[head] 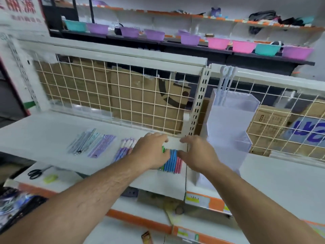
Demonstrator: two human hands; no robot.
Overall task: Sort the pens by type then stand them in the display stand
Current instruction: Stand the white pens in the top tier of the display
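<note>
The pens (172, 161) are slim sticks in blue, pink and green, lying side by side in a tight row on the white shelf (52, 131) at the centre of the frame. The left hand (151, 150) lies palm down over the row's left part, fingers bent. The right hand (197, 154) curls in from the right, its thumb touching the blue pens. Motion blur hides whether either hand actually grips them. Further left on the shelf lie purple-and-white pens (125, 148), a purple pack (102, 147) and grey-teal pens (84, 142). The clear tiered display stand (232, 124) hangs on the wire grid (105, 88) at centre right, with a few pale sticks (224, 88) in its top tier.
</note>
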